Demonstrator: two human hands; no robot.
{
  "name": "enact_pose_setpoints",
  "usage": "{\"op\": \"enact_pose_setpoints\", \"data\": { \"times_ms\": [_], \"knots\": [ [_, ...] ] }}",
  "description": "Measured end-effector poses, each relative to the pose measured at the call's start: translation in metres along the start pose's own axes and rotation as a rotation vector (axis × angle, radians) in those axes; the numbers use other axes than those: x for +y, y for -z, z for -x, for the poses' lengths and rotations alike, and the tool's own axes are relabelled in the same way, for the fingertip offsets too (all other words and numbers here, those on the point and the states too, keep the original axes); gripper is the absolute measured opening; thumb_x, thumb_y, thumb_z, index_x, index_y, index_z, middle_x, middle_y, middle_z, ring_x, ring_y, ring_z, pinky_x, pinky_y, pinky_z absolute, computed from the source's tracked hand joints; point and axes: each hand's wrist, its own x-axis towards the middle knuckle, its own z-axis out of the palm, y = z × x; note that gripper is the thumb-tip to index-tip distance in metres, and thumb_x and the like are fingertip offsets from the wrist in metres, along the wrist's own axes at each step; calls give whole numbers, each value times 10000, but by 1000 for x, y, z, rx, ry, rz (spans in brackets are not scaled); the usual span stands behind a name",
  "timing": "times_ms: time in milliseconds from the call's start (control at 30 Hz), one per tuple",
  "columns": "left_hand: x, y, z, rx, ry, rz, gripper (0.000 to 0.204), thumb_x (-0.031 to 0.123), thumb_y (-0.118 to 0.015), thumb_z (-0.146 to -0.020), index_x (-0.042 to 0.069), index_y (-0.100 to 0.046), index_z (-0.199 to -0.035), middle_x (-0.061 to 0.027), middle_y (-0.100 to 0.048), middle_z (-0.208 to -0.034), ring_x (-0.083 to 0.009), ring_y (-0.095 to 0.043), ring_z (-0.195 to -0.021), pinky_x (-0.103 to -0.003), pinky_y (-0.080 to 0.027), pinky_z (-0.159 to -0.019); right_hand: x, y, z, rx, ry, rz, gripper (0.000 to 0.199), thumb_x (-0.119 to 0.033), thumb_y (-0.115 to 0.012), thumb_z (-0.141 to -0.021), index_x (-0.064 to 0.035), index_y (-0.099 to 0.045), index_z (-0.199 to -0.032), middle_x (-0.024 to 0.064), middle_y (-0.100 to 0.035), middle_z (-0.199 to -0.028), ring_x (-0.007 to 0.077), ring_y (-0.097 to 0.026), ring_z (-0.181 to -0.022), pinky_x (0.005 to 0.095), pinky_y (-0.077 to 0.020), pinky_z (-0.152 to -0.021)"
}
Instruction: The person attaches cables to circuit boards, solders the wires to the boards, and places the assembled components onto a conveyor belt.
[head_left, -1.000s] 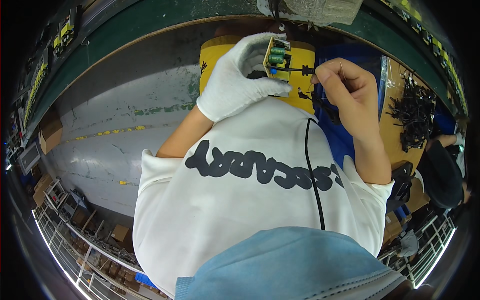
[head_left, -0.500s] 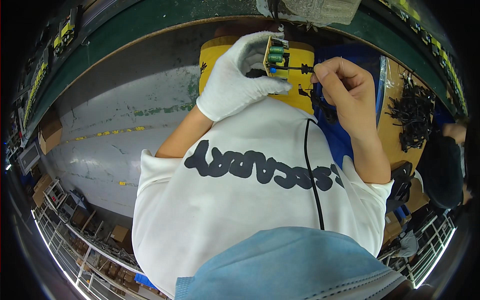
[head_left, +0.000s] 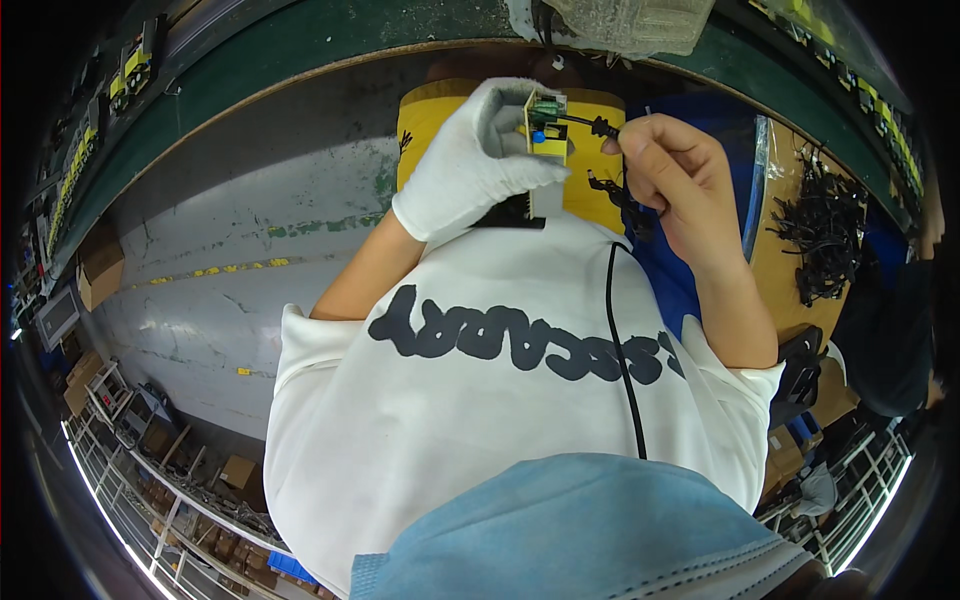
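Observation:
My left hand, in a white glove, grips a small circuit board by its edge, thumb below and fingers above. Green cylindrical parts and a blue one stand on the board's right-hand face. A black cable with a ribbed collar runs from the board to my bare right hand, whose thumb and forefinger pinch it. Below those fingertips hangs the cable's coiled length with a plug end. Whether the cable is fixed to the board cannot be made out.
Behind my hands lies a yellow surface, with blue material beside it. Many black cables are heaped at the right. A green bench edge crosses the far side, bearing a cloudy plastic container. A person's dark-clothed arm shows far right.
The board has tilted in my left hand, and its components now face more sideways. My right hand has shifted slightly left, still holding the cable.

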Motion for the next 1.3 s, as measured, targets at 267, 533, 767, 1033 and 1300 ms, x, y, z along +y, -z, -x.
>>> {"op": "enact_pose_setpoints", "data": {
  "times_ms": [267,533,767,1033,1300],
  "knots": [
    [-3,8,-1,-273,73,325,982,618,-763,-651,-49,-440,-1295,-136,-622,-912,-128,-572,-711,-234,-479,-626,13,-3,-6,-36,22,97,187,-157,-661,-898,17,-683,-965,20,-653,-843,63,-537,-717,206,-442,-651],
    [-14,2,1,-341,40,609,746,499,-676,-784,-40,-485,-1263,-109,-633,-883,-120,-548,-718,-224,-429,-633,18,-10,-7,-66,10,31,190,-162,-667,-897,20,-682,-948,23,-649,-838,75,-555,-733,216,-453,-672],
    [-7,3,0,-315,102,679,562,310,-635,-817,-41,-515,-1239,-101,-633,-881,-126,-556,-700,-245,-455,-627,21,-14,-7,0,79,127,159,-141,-654,-907,14,-676,-938,20,-638,-832,68,-551,-748,215,-441,-687],
    [-3,-5,-8,-179,114,558,399,170,-660,-830,-20,-574,-1170,-86,-668,-926,-105,-558,-684,-223,-433,-597,25,-4,-18,171,411,392,151,-117,-612,-927,11,-674,-979,8,-576,-806,59,-511,-697,207,-415,-656],
    [9,-22,-20,6,-31,188,196,165,-714,-827,15,-690,-950,-29,-684,-837,-61,-542,-602,-205,-421,-530,-25,13,-2,212,462,640,180,-123,-580,-938,-1,-702,-990,-16,-531,-715,35,-382,-599,195,-273,-519]
  ]
}}
